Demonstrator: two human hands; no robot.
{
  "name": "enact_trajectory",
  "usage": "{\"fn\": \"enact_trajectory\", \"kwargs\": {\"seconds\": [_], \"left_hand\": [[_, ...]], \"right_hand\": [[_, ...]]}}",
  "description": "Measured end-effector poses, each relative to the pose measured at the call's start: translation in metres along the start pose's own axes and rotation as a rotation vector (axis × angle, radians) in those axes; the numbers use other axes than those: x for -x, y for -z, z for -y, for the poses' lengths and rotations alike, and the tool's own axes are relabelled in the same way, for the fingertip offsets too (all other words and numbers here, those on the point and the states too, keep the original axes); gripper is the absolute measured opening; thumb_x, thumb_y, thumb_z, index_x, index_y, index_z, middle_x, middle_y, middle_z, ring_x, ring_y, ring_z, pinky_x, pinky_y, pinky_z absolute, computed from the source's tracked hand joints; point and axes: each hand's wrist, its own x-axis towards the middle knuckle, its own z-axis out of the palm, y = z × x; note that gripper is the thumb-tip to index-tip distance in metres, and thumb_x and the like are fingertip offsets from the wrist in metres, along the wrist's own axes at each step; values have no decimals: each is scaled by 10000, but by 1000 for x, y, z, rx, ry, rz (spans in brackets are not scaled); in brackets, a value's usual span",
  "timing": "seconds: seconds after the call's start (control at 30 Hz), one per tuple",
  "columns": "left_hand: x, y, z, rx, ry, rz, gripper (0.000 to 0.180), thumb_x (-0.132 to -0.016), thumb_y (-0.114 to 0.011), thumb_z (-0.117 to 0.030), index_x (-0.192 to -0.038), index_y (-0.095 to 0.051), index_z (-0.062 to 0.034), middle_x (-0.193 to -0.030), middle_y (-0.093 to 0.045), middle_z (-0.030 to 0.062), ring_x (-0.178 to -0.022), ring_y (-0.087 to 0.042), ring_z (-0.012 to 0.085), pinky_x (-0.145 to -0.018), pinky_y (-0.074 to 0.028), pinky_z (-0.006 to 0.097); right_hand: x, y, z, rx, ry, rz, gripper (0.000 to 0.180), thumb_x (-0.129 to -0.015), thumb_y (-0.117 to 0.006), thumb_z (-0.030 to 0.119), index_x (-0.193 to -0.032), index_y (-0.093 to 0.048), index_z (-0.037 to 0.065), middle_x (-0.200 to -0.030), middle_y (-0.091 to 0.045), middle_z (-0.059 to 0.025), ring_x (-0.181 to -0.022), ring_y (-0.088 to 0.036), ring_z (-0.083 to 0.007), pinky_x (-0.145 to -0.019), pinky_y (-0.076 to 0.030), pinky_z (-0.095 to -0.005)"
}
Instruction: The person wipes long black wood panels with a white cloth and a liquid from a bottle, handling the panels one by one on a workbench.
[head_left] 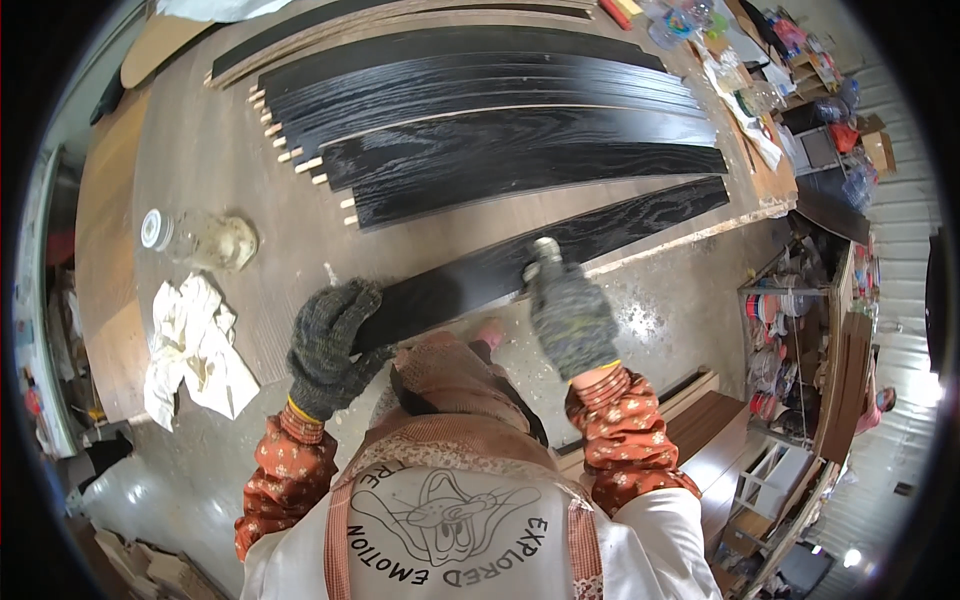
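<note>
Middle of frame: one long black board point(480, 277) slants from the left hand point(335, 345) up toward the right, along the near edge of the table point(290, 255). Left gloved hand clamped on the board's lower left end, fingers over the top, thumb beneath. Right gloved hand point(574, 318) well apart from it, at the board's lower edge right of centre; blurred on my feed, so I cannot tell whether it grips or only touches. Both gloves dark grey.

Above the board, a row of further black boards point(530, 135), wooden pegs point(308, 165) jutting from their left ends.

Containers: left of frame, a clear jar point(205, 240), white lid on, murky yellowish at its right end; from my angle I cannot say whether it stands or lies. Crumpled white cloth point(200, 350) just below. Upper right corner of the table, clear bottles point(690, 18), contents too small to read. Far right, a shelving rack point(800, 291) holds red and white round items point(762, 312). Cardboard box point(879, 150) above that.
</note>
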Motion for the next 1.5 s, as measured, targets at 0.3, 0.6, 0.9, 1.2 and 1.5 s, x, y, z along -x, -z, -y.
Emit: {"fn": "enact_trajectory", "kwargs": {"seconds": [0.3,0.6,0.9,1.2,1.5], "left_hand": [[13,-4,9,-18,28,-11,654,-642,-800,-227,-1232,-561,-78,-1235,-549,143,-1105,-522,352,-927,-432,466],[19,-12,17,30,0,-84,655,-642,-788,-239,-1239,-559,-99,-1220,-549,122,-1089,-525,351,-927,-429,477],[22,-10,16,38,17,-71,592,-724,-727,-314,-1251,-550,-111,-1259,-531,130,-1122,-514,348,-930,-421,482],[23,-10,18,-10,-6,-75,586,-749,-701,-395,-1235,-555,-103,-1238,-540,133,-1113,-520,358,-930,-431,477],[18,-7,14,12,-33,-97,614,-691,-756,-297,-1236,-550,-104,-1207,-549,127,-1080,-531,354,-921,-431,477]], "right_hand": [[12,-15,21,-1,117,-191,463,-942,-498,255,-1331,-414,18,-709,-576,-140,-565,-586,-260,-472,-470,-417],[16,-19,40,61,134,-209,500,-942,-511,256,-1363,-392,14,-650,-549,-119,-488,-543,-220,-412,-440,-377],[4,-22,12,-96,-17,-211,383,-913,-523,187,-1281,-493,85,-722,-602,-170,-603,-594,-327,-543,-482,-444],[-15,-22,-15,-151,-22,-288,433,-924,-524,263,-1301,-497,52,-715,-602,-211,-660,-611,-368,-603,-489,-481],[4,-12,1,-69,-52,-181,360,-939,-478,243,-1239,-508,45,-718,-597,-206,-655,-610,-363,-575,-477,-486]]}}
